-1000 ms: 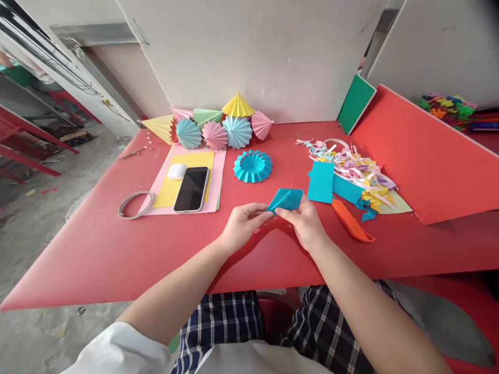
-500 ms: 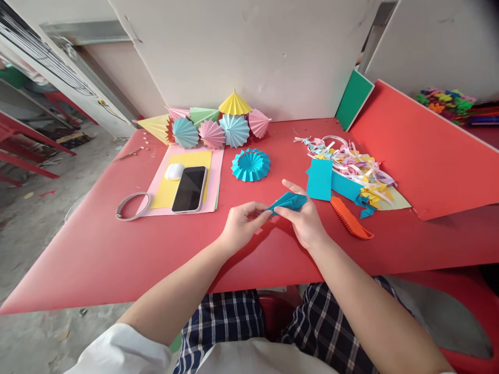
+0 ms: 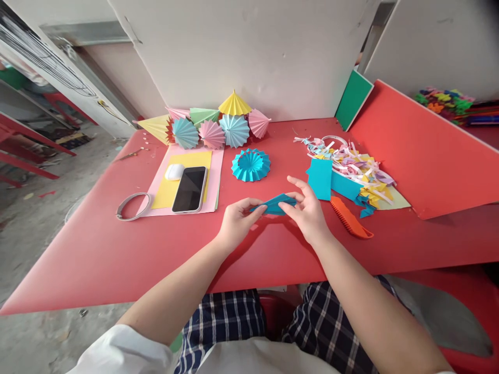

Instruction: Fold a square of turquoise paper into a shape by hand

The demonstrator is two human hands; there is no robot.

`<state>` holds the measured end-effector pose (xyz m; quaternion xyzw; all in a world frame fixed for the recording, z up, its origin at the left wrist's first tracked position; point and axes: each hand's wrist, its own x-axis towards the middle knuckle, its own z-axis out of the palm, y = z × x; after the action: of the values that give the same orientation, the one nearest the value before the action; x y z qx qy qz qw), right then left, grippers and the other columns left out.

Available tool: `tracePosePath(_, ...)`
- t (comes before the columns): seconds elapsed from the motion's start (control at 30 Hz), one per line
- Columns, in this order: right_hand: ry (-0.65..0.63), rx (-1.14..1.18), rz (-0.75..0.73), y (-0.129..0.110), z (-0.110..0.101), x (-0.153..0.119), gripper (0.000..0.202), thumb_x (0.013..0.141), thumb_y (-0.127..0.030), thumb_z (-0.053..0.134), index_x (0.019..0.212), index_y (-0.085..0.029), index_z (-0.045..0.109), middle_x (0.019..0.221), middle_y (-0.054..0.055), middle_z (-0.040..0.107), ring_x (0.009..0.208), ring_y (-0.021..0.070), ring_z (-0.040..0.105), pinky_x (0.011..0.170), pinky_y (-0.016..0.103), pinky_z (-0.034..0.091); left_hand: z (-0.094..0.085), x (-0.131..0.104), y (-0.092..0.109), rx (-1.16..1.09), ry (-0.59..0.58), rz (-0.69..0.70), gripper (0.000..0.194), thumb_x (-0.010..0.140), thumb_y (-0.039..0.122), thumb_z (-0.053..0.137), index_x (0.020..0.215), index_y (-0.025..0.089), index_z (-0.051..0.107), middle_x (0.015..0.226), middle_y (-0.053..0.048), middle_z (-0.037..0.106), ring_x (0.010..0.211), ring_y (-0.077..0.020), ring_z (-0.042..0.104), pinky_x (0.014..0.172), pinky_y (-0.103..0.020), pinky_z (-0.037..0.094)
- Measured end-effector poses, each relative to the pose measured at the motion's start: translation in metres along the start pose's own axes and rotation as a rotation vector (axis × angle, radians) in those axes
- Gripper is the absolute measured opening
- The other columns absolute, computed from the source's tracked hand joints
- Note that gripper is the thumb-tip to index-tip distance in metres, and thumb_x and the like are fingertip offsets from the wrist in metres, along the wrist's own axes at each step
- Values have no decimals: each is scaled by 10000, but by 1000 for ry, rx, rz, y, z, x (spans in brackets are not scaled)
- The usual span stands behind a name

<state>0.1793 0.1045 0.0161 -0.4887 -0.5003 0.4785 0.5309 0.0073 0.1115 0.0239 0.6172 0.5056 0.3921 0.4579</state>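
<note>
A folded piece of blue paper (image 3: 277, 203) is held level just above the red table (image 3: 156, 259). My left hand (image 3: 238, 222) pinches its left end between thumb and fingers. On the other end, my right hand (image 3: 306, 213) grips it with thumb and fingers, the index finger raised. Behind my hands a blue pleated paper rosette (image 3: 251, 165) lies on the table. To the right of my right hand are a flat blue paper sheet (image 3: 320, 179) and an orange toothed plastic tool (image 3: 350, 218).
Several pleated paper umbrellas (image 3: 235, 130) line the back wall. At the left lie a phone (image 3: 189, 189), a white earbud case (image 3: 174, 171), pink and yellow paper (image 3: 198, 158) and a tape ring (image 3: 132, 206). Paper scraps (image 3: 362, 166) pile up beside a red board (image 3: 436, 156) at the right.
The folded blue paper has shifted slightly left and been turned flatter. My right thumb has moved along it, and my left fingers now overlap more of its end.
</note>
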Motion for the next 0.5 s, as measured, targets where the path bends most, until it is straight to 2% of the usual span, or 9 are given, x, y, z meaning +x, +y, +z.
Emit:
tracePosePath(0.1,-5,-208,-146,-2,1,-2,610,738,-228,630,1300,-292,403,912,25,634,1028,189,543,926,374,424,1,0,-2,95,-5,55,219,785,371,585,808,163,646,750,-25,676,658,-146,615,607,-259,494)
tracePosePath(0.17,-43,-302,-215,-2,3,-3,605,756,-220,608,1314,-295,386,901,29,645,1075,198,511,940,387,407,2,-1,-4,154,-17,98,208,791,360,574,810,168,650,765,-25,680,660,-144,614,622,-256,491)
tracePosePath(0.3,-99,-405,-255,-2,7,-5,603,761,-184,580,1316,-304,375,836,12,647,1003,202,534,932,408,399,4,-2,-5,208,-43,121,198,794,344,559,814,171,652,765,-23,683,679,-149,619,641,-252,491)
tracePosePath(0.5,-88,-336,-226,-6,2,-5,646,762,-153,544,1351,-292,315,795,-3,604,863,174,565,840,350,458,0,-1,-3,208,-31,101,193,789,351,565,791,172,640,723,-12,659,623,-131,587,605,-240,471)
